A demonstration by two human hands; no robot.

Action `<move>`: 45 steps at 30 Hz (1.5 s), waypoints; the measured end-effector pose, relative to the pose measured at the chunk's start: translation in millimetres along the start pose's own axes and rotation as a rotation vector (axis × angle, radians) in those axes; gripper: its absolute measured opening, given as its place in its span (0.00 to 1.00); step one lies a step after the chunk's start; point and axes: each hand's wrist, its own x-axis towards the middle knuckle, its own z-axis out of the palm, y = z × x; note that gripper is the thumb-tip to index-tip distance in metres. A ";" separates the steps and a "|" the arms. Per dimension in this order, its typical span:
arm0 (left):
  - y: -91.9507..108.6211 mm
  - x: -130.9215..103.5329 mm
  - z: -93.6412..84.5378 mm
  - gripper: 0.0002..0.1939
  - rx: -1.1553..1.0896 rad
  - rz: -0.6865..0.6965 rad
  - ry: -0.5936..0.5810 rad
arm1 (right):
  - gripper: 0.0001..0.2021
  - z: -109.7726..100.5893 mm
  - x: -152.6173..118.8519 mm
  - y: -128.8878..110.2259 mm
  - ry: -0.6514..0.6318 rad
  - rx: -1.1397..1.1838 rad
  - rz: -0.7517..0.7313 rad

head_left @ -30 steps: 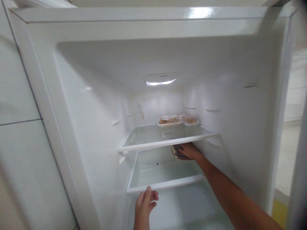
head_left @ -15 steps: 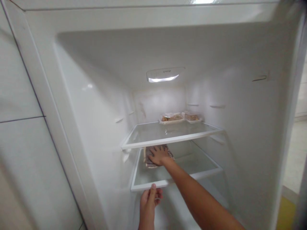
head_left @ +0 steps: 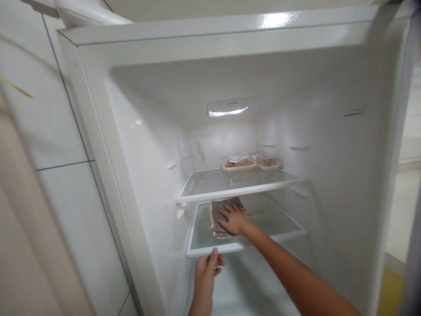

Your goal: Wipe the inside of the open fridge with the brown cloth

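Observation:
My right hand (head_left: pixel 234 219) lies flat with spread fingers on a folded grey-brown cloth (head_left: pixel 217 215) with a pale edge. The cloth rests on the lower glass shelf (head_left: pixel 200 239) of an open fridge, towards its left side. At the front of that shelf, my left hand (head_left: pixel 209 265) holds the white rim, thumb on top and fingers curled beneath. Right above the cloth's far end is the upper glass shelf (head_left: pixel 210 181).
Two clear-wrapped food trays (head_left: pixel 239 163) stand at the back of the upper shelf. A lit lamp (head_left: pixel 230 109) is set in the fridge ceiling. Fridge walls close in on both sides, and a tiled wall (head_left: pixel 72 210) is at the left.
My right hand and the cloth have come nearer the shelf's front and slightly right. My left hand still grips the rim. The view has shifted, showing more of the fridge top.

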 end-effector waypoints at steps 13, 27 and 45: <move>25.0 -17.6 -2.9 0.36 0.075 -0.010 -0.052 | 0.28 -11.0 -99.0 124.9 0.288 -0.127 0.199; 7.1 -39.4 -27.4 0.22 0.297 -0.004 -0.225 | 0.33 -24.3 -126.0 83.9 0.166 -0.146 0.080; -18.2 -72.9 -41.3 0.10 0.832 0.123 -0.568 | 0.25 21.9 -26.5 -107.8 0.372 1.371 0.167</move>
